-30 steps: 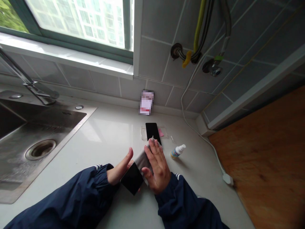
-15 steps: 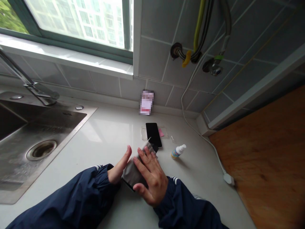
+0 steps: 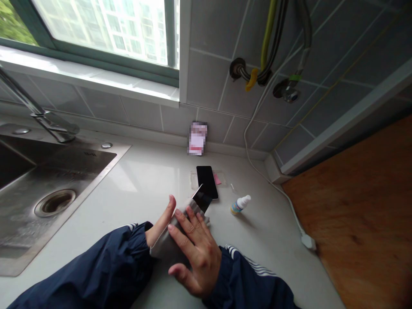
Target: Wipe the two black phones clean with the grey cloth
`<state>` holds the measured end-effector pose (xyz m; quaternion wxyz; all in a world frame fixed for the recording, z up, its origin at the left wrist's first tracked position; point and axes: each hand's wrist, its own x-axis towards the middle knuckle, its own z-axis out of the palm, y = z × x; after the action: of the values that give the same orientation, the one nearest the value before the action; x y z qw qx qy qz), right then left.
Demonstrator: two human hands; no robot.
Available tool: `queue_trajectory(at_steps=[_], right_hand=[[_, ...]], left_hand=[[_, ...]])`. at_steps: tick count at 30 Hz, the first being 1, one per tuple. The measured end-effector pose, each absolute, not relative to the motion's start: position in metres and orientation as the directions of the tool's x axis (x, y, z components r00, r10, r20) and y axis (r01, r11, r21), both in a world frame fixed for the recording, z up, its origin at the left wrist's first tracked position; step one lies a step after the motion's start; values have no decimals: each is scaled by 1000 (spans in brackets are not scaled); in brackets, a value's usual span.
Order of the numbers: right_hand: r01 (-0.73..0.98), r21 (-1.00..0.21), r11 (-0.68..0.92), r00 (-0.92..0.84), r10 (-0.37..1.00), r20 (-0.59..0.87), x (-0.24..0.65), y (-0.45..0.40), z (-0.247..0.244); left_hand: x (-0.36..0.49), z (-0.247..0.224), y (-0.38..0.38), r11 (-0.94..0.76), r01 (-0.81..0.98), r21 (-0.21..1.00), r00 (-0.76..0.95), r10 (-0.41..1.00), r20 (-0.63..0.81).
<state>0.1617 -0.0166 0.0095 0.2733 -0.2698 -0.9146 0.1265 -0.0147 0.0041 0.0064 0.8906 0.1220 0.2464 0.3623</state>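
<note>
- A black smartphone [image 3: 202, 199] is held up at a slant between the hands, with most of it hidden in a grey microfibre cloth [image 3: 172, 240] and only one glossy corner showing above the cloth
- The smartphone is judged to be light, stiff and slippery, with glass that could be scratched or chipped if dropped on the stone; a firm hold is best taken on its long edges, through the cloth
- The soft cloth is expected to bunch easily and to give some grip on the glass
- The left hand [image 3: 159, 221] is kept flat, its fingers straight and close together, with the edge of the hand against the cloth; whether it grips anything cannot be told
- The right hand [image 3: 193, 251] is laid over the cloth from above, its fingers spread fairly wide and curved around the bundle, with the thumb low and apart from them
- Both forearms, in navy sleeves [image 3: 106, 262], are brought in from the bottom of the view, and the hands are held just above the white stone countertop [image 3: 138, 184]
- A second black smartphone [image 3: 207, 182] lies just ahead, on a clear plastic tray [image 3: 193, 180] with a pink tab [image 3: 218, 180] beside it
- A small spray bottle [image 3: 240, 206] with a white nozzle stands to the right of the tray, and a stainless steel sink [image 3: 64, 165] is set to the left
</note>
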Motion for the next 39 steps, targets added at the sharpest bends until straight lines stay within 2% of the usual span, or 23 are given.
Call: queue_trajectory(at_steps=[4, 8, 16, 20, 24, 30, 32, 36, 39], right_hand=[[397, -379, 836, -743, 535, 403, 161, -20, 9], [387, -382, 839, -728, 533, 432, 159, -24, 6], [388, -370, 844, -709, 530, 465, 157, -26, 4], [383, -357, 852, -744, 514, 428, 161, -20, 5], [422, -366, 830, -715, 553, 429, 164, -11, 3], [467, -380, 799, -638, 601, 481, 168, 5, -1], [472, -388, 792, -618, 611, 495, 171, 12, -1], [489, -401, 775, -581, 632, 513, 179, 29, -2], [498, -417, 760, -558, 649, 517, 184, 38, -3]], left_hand=[[-15, 10, 8, 731, -545, 410, 605, 681, -411], [-11, 14, 11, 680, -577, 453, 558, 733, -390], [-13, 24, 6, 698, -558, 449, 593, 714, -373], [-18, 14, 6, 731, -554, 399, 679, 674, -291], [-18, 7, 7, 726, -578, 372, 698, 676, -236], [-7, 12, 8, 585, -653, 481, 635, 769, -74], [-5, 17, 7, 560, -644, 522, 603, 791, -104], [-7, 22, 5, 639, -458, 618, 592, 738, -324], [-8, 19, 4, 627, -415, 659, 544, 752, -373]])
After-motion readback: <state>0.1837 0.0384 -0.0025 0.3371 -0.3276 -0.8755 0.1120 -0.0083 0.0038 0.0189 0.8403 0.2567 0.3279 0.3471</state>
